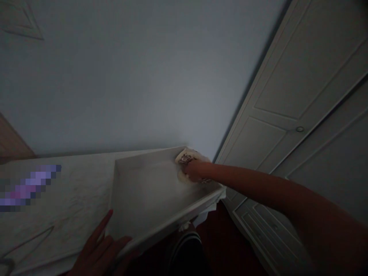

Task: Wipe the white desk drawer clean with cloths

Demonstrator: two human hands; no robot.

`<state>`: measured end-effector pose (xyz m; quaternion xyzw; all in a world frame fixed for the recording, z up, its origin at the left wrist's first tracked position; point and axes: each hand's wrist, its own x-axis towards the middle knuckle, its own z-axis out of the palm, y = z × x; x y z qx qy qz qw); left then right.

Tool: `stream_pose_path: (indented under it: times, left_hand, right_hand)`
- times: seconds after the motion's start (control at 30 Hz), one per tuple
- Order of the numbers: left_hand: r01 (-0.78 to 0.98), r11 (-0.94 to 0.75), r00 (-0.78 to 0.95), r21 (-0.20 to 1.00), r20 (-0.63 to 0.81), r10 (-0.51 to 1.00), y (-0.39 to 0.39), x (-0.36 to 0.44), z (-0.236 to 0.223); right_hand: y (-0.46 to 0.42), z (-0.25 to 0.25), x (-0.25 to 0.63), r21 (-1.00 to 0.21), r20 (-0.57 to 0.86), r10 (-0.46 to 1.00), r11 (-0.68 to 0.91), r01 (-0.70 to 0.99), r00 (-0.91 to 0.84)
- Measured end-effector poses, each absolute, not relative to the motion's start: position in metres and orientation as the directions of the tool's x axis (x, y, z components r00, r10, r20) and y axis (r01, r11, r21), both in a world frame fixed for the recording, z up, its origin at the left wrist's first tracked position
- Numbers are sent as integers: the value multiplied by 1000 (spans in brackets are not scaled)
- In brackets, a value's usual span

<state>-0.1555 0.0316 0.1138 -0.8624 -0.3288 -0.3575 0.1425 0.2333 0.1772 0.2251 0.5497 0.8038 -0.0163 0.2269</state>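
Note:
A shallow white drawer (149,195) lies with its inside facing up on a pale top. My right hand (197,171) is in its far right corner, closed on a cream cloth (186,155) with a dark pattern. The cloth is bunched under the fingers and touches the drawer's inner wall. At the near left corner, my left hand (99,249) rests by the drawer's rim. Its index finger is stretched along the left wall and the other fingers are apart. Nothing shows in that hand.
The pale, marble-like top (83,191) stretches to the left, with a thin wire-like thing (31,243) on it and a blurred-out purple patch (31,186). Behind is a plain wall (143,76). A white panelled wardrobe (276,138) stands at right. My knee (186,249) shows below.

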Motion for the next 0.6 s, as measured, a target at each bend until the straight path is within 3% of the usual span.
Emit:
stream_pose_path:
  times: [0.13,0.43,0.5,0.6]
  left_hand:
    - [630,-776,562,-31,708,428,30,-154,116]
    - [684,-724,441,95,736,514,19,-137,137]
    - [679,-724,425,126,737,526,19,-136,135]
    - [683,-715,430,147,711,557,18,-137,133]
  right_hand:
    - [164,237,233,204,-449,851,393,897,-271]
    - [148,259,231,-168,-691,620,363,916,-372]
    - [140,257,227,-303,-703,570,300,904,-425]
    - [134,247,195,-642,-645,473,90,761,-600]
